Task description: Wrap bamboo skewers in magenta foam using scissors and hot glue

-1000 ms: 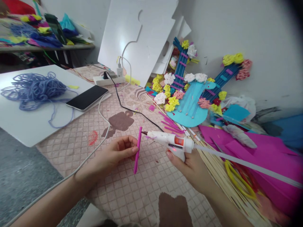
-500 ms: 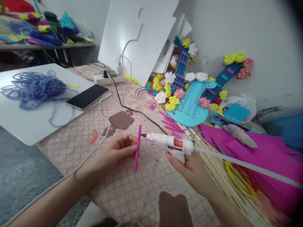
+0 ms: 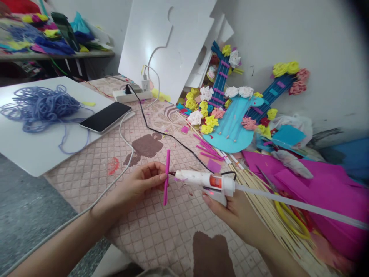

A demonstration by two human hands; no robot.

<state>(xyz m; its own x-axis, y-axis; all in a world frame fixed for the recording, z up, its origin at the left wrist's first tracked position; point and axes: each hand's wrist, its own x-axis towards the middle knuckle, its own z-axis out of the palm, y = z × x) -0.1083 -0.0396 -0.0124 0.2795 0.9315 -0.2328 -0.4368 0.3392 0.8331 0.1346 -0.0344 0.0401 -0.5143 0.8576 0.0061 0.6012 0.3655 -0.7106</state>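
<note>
Left hand (image 3: 145, 180) fingers (image 3: 158, 179) pinching magenta stick (image 3: 166, 188) near its middle, stick crosswise at the glue gun (image 3: 196, 177) nozzle tip, contact hard to tell; right hand (image 3: 238, 215) closed round the glue gun's handle, fingers mostly hidden. Around the glue gun on patterned surface (image 3: 161, 234): loose magenta strips (image 3: 207, 145) and light-blue guitar-shaped piece (image 3: 230, 141) beyond, thin wooden sticks (image 3: 268, 219) and magenta sheets (image 3: 325, 188) to its right, phone (image 3: 106, 117) and blue yarn (image 3: 44, 105) farther off to its left.

A pale wall (image 3: 276, 30) backs the cloth-covered table (image 3: 161, 234) above speckled grey floor (image 3: 25, 200).
</note>
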